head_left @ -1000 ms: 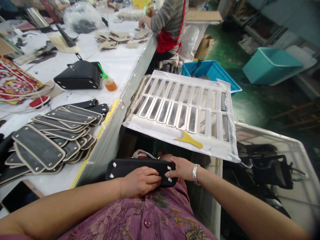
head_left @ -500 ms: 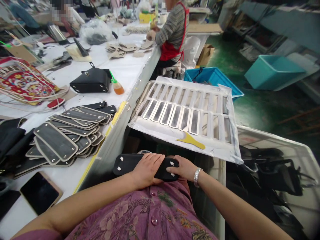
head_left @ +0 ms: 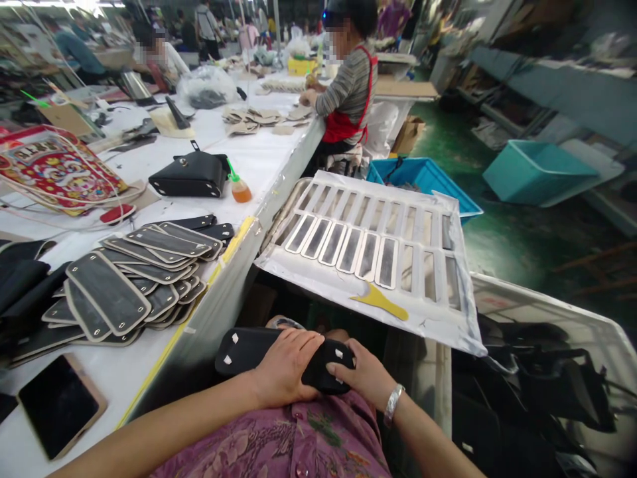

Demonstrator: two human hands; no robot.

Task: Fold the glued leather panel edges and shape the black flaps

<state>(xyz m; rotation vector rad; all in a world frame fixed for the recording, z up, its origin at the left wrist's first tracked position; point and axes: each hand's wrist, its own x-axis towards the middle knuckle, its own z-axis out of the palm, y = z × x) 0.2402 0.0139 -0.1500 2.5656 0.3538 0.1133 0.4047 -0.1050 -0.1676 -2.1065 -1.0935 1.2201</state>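
A black bag (head_left: 247,353) lies across my lap, its long, round-ended face turned up with small white bits near both ends. My left hand (head_left: 286,366) is closed over the middle of it, fingers across the top and thumb along the near side. At its right end my right hand (head_left: 365,373) grips the edge, the thumb pressed on the face beside the white bits. What lies under the bag is hidden. To the left on the table is a pile of dark oblong panels (head_left: 112,289) with pale rims and metal eyelets.
Ahead stands a white slotted board (head_left: 428,325) holding pale-rimmed strips and a yellow scraper (head_left: 381,304). The table carries a phone (head_left: 60,405), another black bag (head_left: 189,174) and a glue bottle (head_left: 241,191). A crate (head_left: 547,299) of black goods stands right; a co-worker (head_left: 348,86) sits beyond.
The camera view has tilted up, so the scene sits lower in the picture. Both hands keep their hold on the black bag, with little visible shift.
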